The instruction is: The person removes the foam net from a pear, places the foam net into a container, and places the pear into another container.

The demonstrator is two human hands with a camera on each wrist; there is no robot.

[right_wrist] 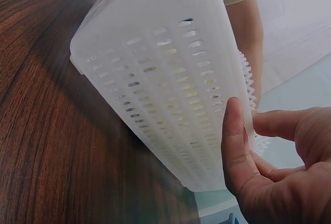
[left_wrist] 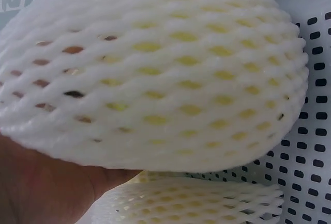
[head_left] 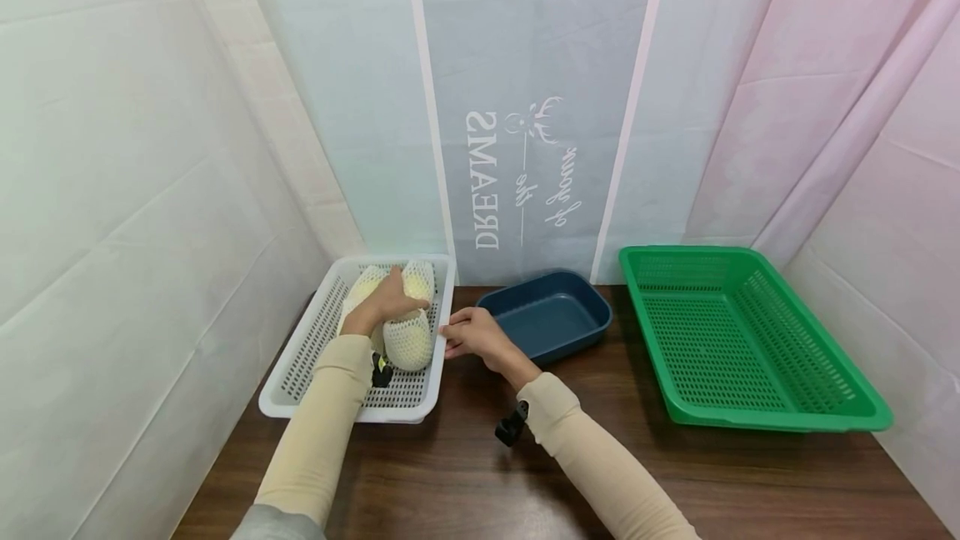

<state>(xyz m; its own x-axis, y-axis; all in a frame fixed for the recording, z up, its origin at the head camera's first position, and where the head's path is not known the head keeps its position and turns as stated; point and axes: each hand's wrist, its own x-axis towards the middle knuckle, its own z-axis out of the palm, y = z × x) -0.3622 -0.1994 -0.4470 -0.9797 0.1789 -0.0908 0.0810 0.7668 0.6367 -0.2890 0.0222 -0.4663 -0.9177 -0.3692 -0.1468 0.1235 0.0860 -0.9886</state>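
A white plastic basket (head_left: 303, 340) holds several yellow fruits in white foam nets. My left hand (head_left: 384, 300) reaches into it, thumb and fingers on either side of the far right netted fruit (head_left: 420, 277); its fingertips are hidden. Nearer to me lies another netted fruit (head_left: 408, 344), and one more netted fruit (head_left: 366, 280) is partly covered by the hand. A netted fruit (left_wrist: 196, 79) fills much of the left wrist view, with part of the hand below it. My right hand (head_left: 478, 333) pinches the basket's right rim (right_wrist: 238, 79) between thumb and fingers.
A dark blue tray (head_left: 551, 315) stands right of the white basket, behind my right hand. Farther right is a large green basket (head_left: 750, 419). All stand on a dark wooden table (head_left: 450, 482) with light cloth walls (head_left: 525, 40) at the back and sides.
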